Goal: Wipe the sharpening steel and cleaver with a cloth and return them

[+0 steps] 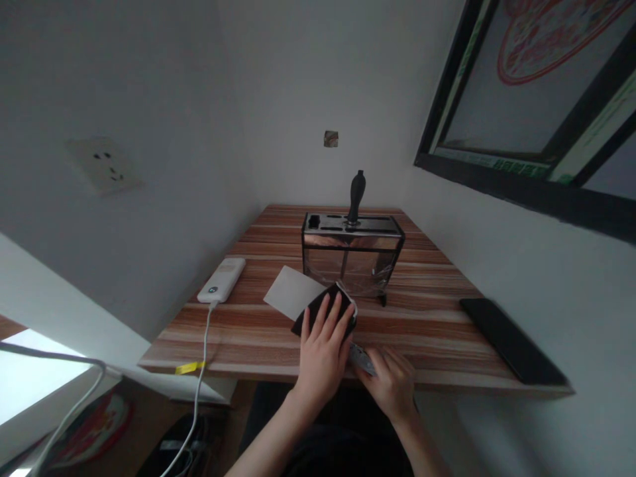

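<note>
My left hand (324, 344) lies flat with its fingers stretched out on a dark cloth or pad (318, 306) near the front of the wooden table (258, 331). Beside it, my right hand (392, 381) is closed round a knife at the table's front edge; a short stretch of the grey blade (361, 358) shows, running under the left hand and the dark pad. A white sheet of paper (291, 291) lies partly under the pad.
A metal knife block (352, 252) with one black-handled knife (356, 195) stands behind the hands. A white power bank (222, 279) with a cable (201, 371) lies left; a black phone (511, 339) lies right. Walls close in on both sides.
</note>
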A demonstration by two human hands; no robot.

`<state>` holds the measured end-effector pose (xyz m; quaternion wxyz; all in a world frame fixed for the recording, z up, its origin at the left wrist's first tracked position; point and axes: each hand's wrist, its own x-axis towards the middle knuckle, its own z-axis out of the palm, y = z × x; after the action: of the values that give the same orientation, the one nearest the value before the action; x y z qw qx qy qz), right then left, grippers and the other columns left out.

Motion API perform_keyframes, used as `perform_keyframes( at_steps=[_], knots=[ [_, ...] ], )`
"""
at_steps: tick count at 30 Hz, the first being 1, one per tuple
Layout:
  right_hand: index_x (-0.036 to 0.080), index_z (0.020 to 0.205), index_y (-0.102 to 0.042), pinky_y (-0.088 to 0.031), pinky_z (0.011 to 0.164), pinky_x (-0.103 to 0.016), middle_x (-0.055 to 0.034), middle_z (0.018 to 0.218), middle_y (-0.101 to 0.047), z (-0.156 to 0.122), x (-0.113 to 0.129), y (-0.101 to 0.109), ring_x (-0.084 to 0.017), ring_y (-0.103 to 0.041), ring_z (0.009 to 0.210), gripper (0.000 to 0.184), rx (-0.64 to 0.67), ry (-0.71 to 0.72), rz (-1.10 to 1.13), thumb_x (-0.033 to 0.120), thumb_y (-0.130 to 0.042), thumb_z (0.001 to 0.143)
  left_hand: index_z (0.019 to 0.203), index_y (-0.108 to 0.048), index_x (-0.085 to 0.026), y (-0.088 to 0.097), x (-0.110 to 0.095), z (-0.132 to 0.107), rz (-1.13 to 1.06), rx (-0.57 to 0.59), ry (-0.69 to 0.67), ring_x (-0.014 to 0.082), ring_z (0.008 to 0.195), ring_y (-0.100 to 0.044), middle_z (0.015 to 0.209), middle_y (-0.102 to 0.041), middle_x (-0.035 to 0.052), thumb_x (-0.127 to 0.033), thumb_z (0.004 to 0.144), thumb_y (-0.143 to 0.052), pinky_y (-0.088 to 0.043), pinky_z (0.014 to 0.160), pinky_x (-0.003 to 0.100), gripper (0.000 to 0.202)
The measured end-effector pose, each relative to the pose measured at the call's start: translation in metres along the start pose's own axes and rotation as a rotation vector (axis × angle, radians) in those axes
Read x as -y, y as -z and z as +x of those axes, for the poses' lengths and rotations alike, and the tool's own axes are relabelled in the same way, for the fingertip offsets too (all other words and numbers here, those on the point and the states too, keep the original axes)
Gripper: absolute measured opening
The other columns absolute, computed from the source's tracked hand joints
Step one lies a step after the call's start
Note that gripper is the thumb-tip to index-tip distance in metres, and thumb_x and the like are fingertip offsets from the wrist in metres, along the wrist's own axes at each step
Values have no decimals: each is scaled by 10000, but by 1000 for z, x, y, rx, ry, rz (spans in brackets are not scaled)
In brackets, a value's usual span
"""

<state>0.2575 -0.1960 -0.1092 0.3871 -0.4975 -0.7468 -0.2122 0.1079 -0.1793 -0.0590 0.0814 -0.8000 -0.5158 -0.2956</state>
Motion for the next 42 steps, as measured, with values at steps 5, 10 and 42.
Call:
perform_keyframes(
  at_steps=[5, 10, 42],
  knots=[
    [158, 764, -611, -406, 617, -277, -72, 633, -645, -3, -2, -2, -173, -571, 613, 260, -35, 11, 26, 292, -433, 899, 1418, -245, -297, -3, -13, -10, -63, 66, -123, 201, 1376, -224, 1477, -299, -15, -208, 917, -393, -192, 1111, 475, 529],
    [146, 793, -627, -434, 623, -295, -91, 656, -659, -5, -4, -3, -185, -587, 630, 259, -50, 36, 7, 260, -417, 891, 1415, -251, -294, -2, -13, -13, -96, 103, -180, 194, 1370, -240, 1465, -327, -17, -215, 919, -394, -210, 1109, 468, 522],
    [167, 764, -599, -389, 644, -274, -37, 600, -631, 1, 0, 1, -163, -570, 596, 146, -35, 27, 3, 292, -572, 836, 1384, -347, -245, 15, 80, 35, 4, -210, 212, 228, 1388, -176, 1491, -274, 64, -226, 930, -348, -105, 1114, 518, 455]
  ],
)
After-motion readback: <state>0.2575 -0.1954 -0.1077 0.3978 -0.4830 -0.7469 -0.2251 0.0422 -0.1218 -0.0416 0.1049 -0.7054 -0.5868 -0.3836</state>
